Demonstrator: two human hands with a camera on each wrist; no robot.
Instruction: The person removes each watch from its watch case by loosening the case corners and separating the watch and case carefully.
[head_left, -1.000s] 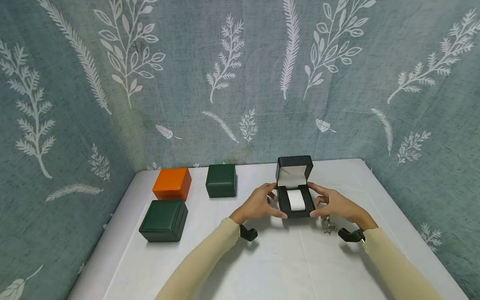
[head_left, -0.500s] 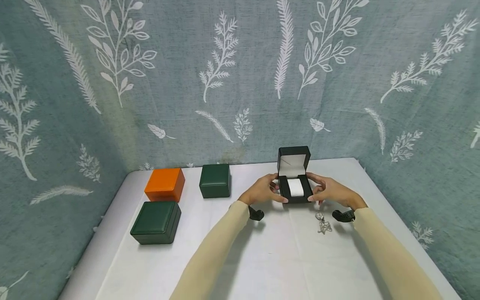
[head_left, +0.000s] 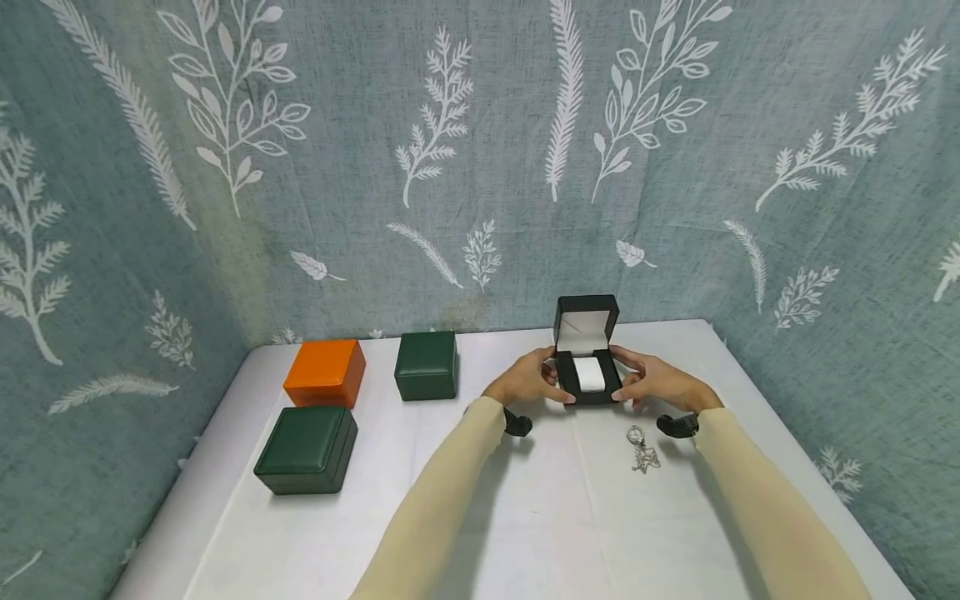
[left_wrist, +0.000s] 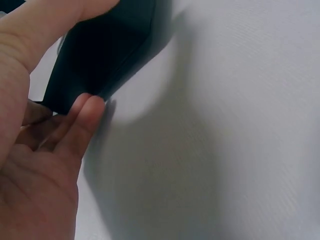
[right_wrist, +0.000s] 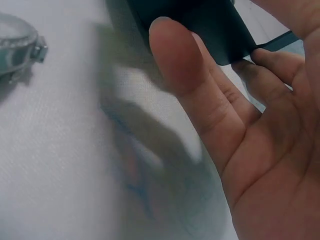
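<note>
A black watch box (head_left: 567,377) stands on the table with its lid raised, showing a pale lining and a white cushion (head_left: 588,374) inside. My left hand (head_left: 525,379) grips its left side, thumb at the front corner and fingers towards the back. On the other side, my right hand (head_left: 663,385) holds the box the same way. Both wrist views show the dark box wall (left_wrist: 105,55) between thumb and fingers. A silver watch (head_left: 636,437) with a thin metal band or chain lies in front of the right hand; part of it appears in the right wrist view.
To the left stand an orange box (head_left: 325,372), a large dark green box (head_left: 306,450) in front of it, and a smaller green box (head_left: 426,365) nearer the middle. White cloth covers the table (head_left: 540,517). A leaf-patterned curtain (head_left: 337,167) rises behind.
Both hands have pushed the watch box back, away from the body, and then kept it nearly still. The silver watch, partly hidden by the right hand before, now shows fully.
</note>
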